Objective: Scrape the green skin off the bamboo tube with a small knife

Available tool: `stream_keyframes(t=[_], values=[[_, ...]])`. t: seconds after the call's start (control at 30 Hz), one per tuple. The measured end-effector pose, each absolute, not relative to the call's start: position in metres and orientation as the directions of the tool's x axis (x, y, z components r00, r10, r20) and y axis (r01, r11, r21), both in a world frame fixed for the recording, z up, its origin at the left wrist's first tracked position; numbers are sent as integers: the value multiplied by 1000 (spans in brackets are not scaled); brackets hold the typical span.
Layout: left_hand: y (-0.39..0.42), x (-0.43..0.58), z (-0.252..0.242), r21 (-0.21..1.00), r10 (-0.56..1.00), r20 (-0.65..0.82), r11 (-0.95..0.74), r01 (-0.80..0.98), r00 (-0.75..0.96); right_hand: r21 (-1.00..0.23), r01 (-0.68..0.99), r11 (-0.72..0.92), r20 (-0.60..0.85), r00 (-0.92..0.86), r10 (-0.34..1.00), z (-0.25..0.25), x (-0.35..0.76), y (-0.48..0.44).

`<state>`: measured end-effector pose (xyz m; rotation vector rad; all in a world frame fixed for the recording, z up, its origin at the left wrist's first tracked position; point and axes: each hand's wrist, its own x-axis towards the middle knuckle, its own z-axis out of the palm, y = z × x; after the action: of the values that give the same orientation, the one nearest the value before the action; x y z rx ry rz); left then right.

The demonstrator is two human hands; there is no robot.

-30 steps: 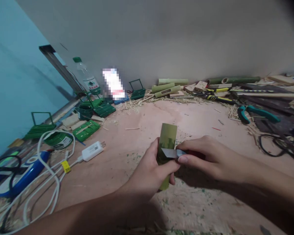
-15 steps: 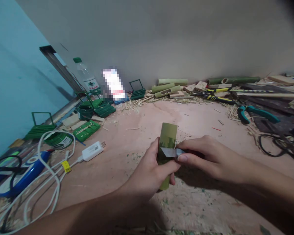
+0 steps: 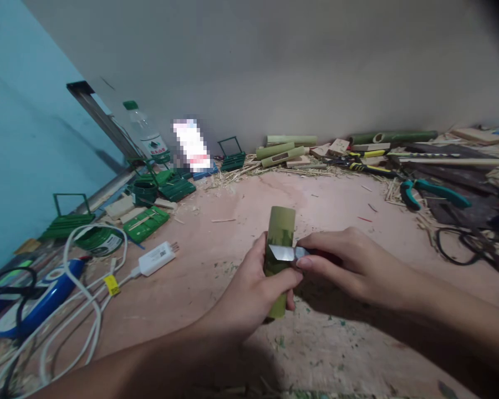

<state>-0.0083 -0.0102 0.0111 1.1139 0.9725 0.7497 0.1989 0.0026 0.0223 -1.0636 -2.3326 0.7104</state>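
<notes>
Over the middle of the table I hold a short green bamboo tube (image 3: 281, 220) in my left hand (image 3: 253, 288), the thumb and fingers wrapped round it. The tube stands nearly upright, and its skin is patchy, dark green beside paler green. My right hand (image 3: 341, 266) is closed on a knife (image 3: 283, 253) with a dark red handle. The flat blade lies across the front of the tube and points left, just above my left thumb. Part of the handle is hidden in my right fingers.
Pliers (image 3: 434, 194) and black-rimmed glasses (image 3: 457, 245) lie at the right. More bamboo pieces (image 3: 283, 154) line the wall. At the left are a white charger (image 3: 156, 259) with cable, green slatted pieces (image 3: 145, 223) and a water bottle (image 3: 147, 133). Shavings are scattered on the table (image 3: 216, 266).
The tube and both hands have shifted slightly left in view. The blade has risen a little and catches more light. Both grips are the same.
</notes>
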Motion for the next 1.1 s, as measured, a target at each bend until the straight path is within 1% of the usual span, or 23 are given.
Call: stream_keyframes(t=[0.07,0.17,0.23,0.33,0.4,0.57,0.87,0.93,1.03,1.1], values=[[-12,-7,11,956,871,-264,293,-8,414,-626,564,538,244,-514,823,24,201,6],[-20,-5,13,945,840,-302,327,23,450,-634,638,437,332,-286,899,26,212,19],[-26,-5,15,943,810,-309,328,52,499,-655,675,341,339,-142,930,27,221,29],[-27,-6,19,945,796,-304,323,58,523,-687,676,265,309,-58,949,25,227,37],[-23,-8,19,943,816,-303,331,31,492,-673,685,277,315,-74,946,24,224,35],[-13,-10,16,947,863,-277,320,-32,422,-618,695,367,326,-198,924,23,212,22],[-15,-8,16,936,859,-298,348,-48,416,-628,554,547,368,-408,835,23,213,12],[-14,-7,15,939,863,-287,340,-58,416,-631,516,579,349,-477,806,23,212,9],[-13,-6,13,944,867,-264,323,-73,423,-656,476,586,259,-587,767,24,207,6],[-12,-5,10,948,871,-252,310,-75,421,-661,475,581,205,-630,749,25,205,5]])
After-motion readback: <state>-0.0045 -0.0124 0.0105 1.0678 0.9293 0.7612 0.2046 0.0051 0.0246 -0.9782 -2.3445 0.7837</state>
